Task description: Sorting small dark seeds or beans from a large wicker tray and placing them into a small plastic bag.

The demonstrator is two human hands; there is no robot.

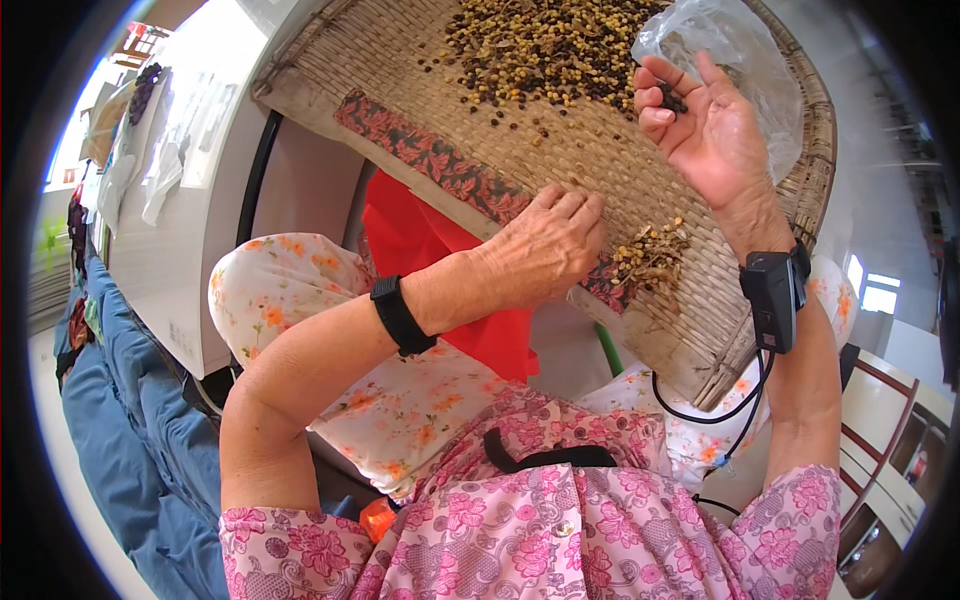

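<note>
My right hand (709, 142) is turned palm up above the right side of a woven winnowing tray (555, 161). Its curled fingers hold a few dark beans (671, 97). My left hand (551, 232) rests low at the near side of the tray, knuckles up; its fingertips are hidden beneath it. A heap of yellow and black beans (555, 49), mixed with dry husks, covers the far part of the tray. Several loose beans lie scattered before the heap. Right of my left hand sits a small pile of husks and yellow beans (652, 255).
A clear plastic bag (780, 112) lies behind my right hand at the tray's right side. Patterned cloth (442, 161) lines the near rim. A red cloth (442, 255) hangs below it. A white cabinet (187, 262) stands left; a black cable (701, 420) hangs from my right wrist's device.
</note>
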